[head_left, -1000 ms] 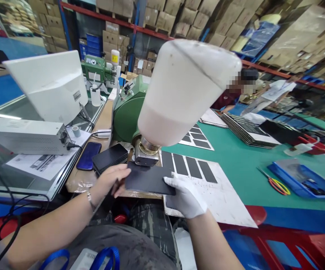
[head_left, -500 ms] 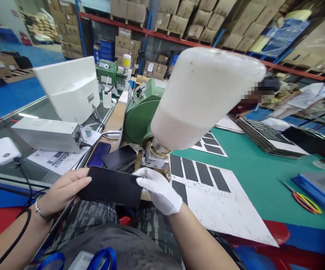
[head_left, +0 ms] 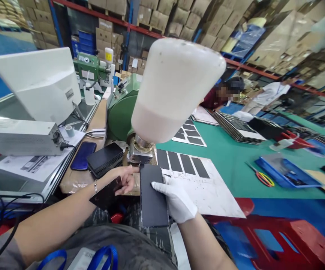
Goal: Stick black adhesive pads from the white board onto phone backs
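My right hand [head_left: 176, 198], in a white glove, grips a flat black rectangular panel [head_left: 153, 198] by its right side, thumb on top. The panel stands lengthwise below the metal head [head_left: 141, 153] of a green machine [head_left: 121, 107]. A thin dark plate [head_left: 106, 193] with small marks is in my bare left hand [head_left: 127, 179]. The left index finger stretches toward the panel's upper corner; whether it touches cannot be told. Beyond my left wrist lies a stack of black panels [head_left: 106, 157]. An upturned whitish bottle [head_left: 176, 90], partly filled, sits on the machine head.
Right of the machine, a white board [head_left: 207, 191] carries several black strips on a green table [head_left: 229, 157]. Scissors [head_left: 263, 178] and a blue tray [head_left: 286, 174] lie farther right. A blue phone [head_left: 83, 155] and a white monitor [head_left: 41, 82] are left. Two people are beyond the table.
The panel has turned upright and moved right with my gloved hand. My left hand has left its edge and now shows a thin dark plate. The view has swung right.
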